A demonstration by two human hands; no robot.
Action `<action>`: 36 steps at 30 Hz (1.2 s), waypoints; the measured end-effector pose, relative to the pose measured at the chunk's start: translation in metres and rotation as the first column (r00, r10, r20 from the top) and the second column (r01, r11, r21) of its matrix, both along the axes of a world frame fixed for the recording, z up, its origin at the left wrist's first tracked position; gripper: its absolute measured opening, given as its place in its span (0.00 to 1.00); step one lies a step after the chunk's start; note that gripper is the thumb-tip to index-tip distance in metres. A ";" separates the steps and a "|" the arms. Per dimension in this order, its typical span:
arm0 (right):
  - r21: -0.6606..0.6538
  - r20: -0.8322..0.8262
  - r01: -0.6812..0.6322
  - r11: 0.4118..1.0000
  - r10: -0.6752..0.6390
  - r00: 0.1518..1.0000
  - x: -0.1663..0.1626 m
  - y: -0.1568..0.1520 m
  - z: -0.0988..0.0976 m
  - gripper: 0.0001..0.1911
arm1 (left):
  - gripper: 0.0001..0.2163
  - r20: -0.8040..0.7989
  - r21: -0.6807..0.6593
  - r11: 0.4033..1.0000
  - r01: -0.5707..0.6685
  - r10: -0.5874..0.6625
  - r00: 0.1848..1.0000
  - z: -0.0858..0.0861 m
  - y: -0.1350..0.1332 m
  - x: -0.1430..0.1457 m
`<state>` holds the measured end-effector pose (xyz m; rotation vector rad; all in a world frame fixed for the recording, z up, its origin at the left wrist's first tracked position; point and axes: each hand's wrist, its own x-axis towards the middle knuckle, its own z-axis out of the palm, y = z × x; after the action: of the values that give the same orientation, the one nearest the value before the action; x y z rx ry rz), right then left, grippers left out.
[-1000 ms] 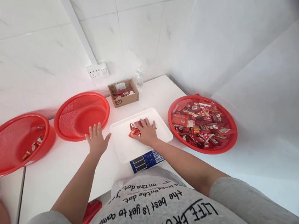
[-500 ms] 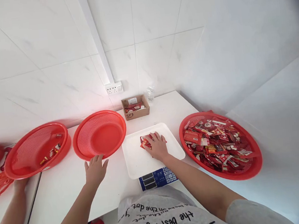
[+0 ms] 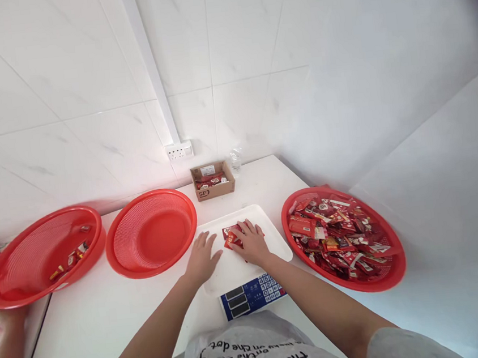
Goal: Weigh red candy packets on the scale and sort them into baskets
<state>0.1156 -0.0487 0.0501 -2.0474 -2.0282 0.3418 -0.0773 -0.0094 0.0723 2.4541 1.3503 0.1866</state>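
Red snack packets (image 3: 230,238) lie bunched on the white tray (image 3: 272,229) of a digital scale (image 3: 251,295). My right hand (image 3: 252,245) bends over them, its fingers curled around their right side, hiding part of the bunch. My left hand (image 3: 203,258) is at the tray's left edge, fingers apart and nothing in it. To its left stands a red mesh basket (image 3: 151,234) with nothing inside. On the right, another red basket (image 3: 397,285) is heaped with similar red packets (image 3: 334,231).
At the back sits a small cardboard box (image 3: 215,191) with red packets, beside a clear plastic item (image 3: 236,159). A third red basket (image 3: 13,265) at far left holds a few small packets. Another person's hand (image 3: 10,317) is at its underside.
My left hand has moved right, from the front of the middle basket to the tray's left edge. My right hand stays on the packets. The far-left basket has shifted left.
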 end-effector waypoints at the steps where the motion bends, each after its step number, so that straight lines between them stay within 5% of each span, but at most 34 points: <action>1: -0.015 -0.003 -0.010 1.000 0.010 1.000 0.001 0.000 0.001 0.27 | 0.24 0.000 -0.047 0.998 0.040 -0.040 0.999 -0.004 0.002 0.011; 8: -0.171 -0.020 0.035 0.985 -0.039 0.999 0.020 -0.015 0.012 0.36 | 0.32 -0.030 -0.172 0.972 0.159 -0.167 0.986 -0.020 0.016 0.046; 15: -0.229 0.008 0.131 0.965 -0.133 0.991 0.022 -0.024 0.010 0.37 | 0.38 -0.109 -0.246 0.938 0.243 -0.276 0.955 -0.002 0.028 0.065; 22: 0.013 -0.030 0.134 0.991 -0.134 0.991 0.015 -0.016 -0.003 0.26 | 0.41 -0.146 -0.252 0.919 0.302 -0.345 0.927 0.019 0.038 0.096; 31: 0.226 -0.038 0.067 0.972 -0.060 0.997 0.016 -0.006 -0.018 0.22 | 0.20 -0.081 -0.266 0.935 0.234 -0.263 0.961 0.018 0.039 0.102; 36: 0.258 -0.108 0.033 0.966 -0.005 0.994 0.028 0.004 -0.024 0.23 | 0.17 0.061 -0.321 0.934 0.158 -0.146 0.987 0.015 0.041 0.105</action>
<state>0.1436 -0.0451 0.0262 -1.8485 -1.8778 0.1663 0.0277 0.0315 0.0874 2.2494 1.0709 -0.0286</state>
